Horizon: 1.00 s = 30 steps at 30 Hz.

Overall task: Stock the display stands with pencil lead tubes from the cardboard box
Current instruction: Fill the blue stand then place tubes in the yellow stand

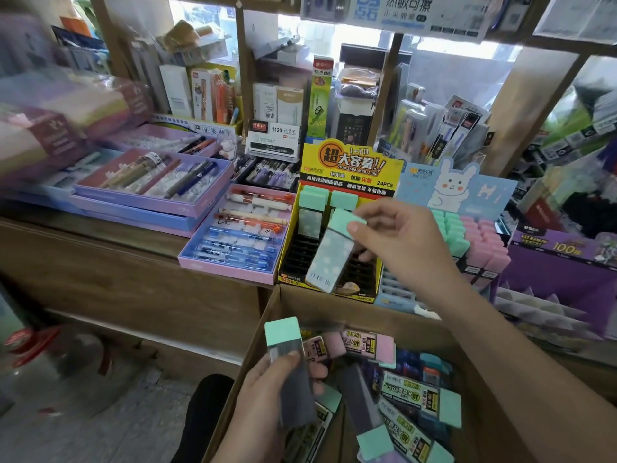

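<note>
My right hand (397, 242) pinches the mint cap of a pencil lead tube (329, 253) and holds it tilted over the black slots of the yellow display stand (290, 242). Two mint-capped tubes (312, 208) stand in that stand's back row. My left hand (273, 396) grips another mint-capped tube (288, 355) upright above the open cardboard box (270, 315), which holds several loose mint and pink tubes (417, 399). To the right, a blue rabbit display stand (454, 188) is packed with mint and pink tubes (474, 235).
Pink and purple trays of pens (233, 232) lie left of the yellow stand on a wooden counter (100, 248). A purple display box (561, 262) stands at the right. Shelves behind are crowded with stationery boxes. My dark trouser knee (207, 412) is beside the box.
</note>
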Motion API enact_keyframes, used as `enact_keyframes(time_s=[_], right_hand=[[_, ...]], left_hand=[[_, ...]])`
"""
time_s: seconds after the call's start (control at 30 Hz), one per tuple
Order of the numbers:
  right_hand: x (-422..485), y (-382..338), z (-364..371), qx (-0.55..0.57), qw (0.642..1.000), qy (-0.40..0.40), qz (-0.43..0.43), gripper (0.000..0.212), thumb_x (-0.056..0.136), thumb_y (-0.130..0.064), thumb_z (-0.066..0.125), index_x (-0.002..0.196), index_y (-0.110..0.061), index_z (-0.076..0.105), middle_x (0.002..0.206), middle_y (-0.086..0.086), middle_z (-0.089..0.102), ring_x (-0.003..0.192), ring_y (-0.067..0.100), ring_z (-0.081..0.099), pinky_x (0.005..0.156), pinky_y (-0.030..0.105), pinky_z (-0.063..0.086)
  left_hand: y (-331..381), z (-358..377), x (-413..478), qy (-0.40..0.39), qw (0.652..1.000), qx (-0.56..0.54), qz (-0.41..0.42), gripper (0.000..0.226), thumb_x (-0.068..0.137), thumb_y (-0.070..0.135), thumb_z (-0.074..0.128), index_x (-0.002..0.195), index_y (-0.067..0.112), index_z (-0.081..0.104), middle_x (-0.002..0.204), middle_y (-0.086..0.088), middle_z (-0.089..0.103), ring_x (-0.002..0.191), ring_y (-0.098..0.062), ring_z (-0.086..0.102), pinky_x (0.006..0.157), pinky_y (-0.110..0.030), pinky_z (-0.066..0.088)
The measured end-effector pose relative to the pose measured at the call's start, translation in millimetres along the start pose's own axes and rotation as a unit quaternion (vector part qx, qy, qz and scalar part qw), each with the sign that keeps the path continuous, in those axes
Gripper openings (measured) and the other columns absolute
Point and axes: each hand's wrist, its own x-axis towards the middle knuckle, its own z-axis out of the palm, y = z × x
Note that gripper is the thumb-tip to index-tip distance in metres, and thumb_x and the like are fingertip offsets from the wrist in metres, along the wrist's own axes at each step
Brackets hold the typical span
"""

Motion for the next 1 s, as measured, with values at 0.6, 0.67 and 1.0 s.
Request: enact_keyframes(time_s=[0.6, 0.67, 1.0], right_hand=[[70.0, 9.3, 39.0, -0.180, 0.978, 0.006, -0.107, 0.009, 0.092, -0.018, 0.075, 0.098, -0.025, 0.073, 0.087, -0.014, 0.066, 0.076, 0.012, 0.069, 0.077, 0.032, 0.061], [71.7, 8.2, 38.5, -0.197, 0.974, -0.007, -0.112, 0.011, 0.091, -0.019, 0.076, 0.099, -0.026, 0.074, 0.086, -0.015, 0.066, 0.078, 0.008, 0.066, 0.076, 0.028, 0.058], [67.7, 12.9, 42.6, -0.320, 0.932, -0.025, -0.169, 0.014, 0.097, -0.018, 0.068, 0.111, -0.016, 0.067, 0.103, 0.001, 0.070, 0.087, 0.021, 0.065, 0.082, 0.047, 0.057]], left_hand=[[4.2, 2.1, -3.9, 0.019, 0.998, 0.061, 0.021, 0.017, 0.098, 0.006, 0.059, 0.104, -0.001, 0.073, 0.086, -0.026, 0.074, 0.065, -0.029, 0.068, 0.068, -0.038, 0.054], [2.8, 0.8, -2.4, 0.015, 0.998, 0.056, 0.019, 0.017, 0.097, 0.007, 0.060, 0.103, 0.000, 0.074, 0.087, -0.027, 0.074, 0.065, -0.029, 0.069, 0.067, -0.038, 0.055], [-1.4, -3.3, 2.5, 0.015, 0.998, 0.059, 0.023, 0.022, 0.097, 0.012, 0.061, 0.091, 0.010, 0.082, 0.090, -0.026, 0.076, 0.067, -0.028, 0.071, 0.060, -0.033, 0.055]])
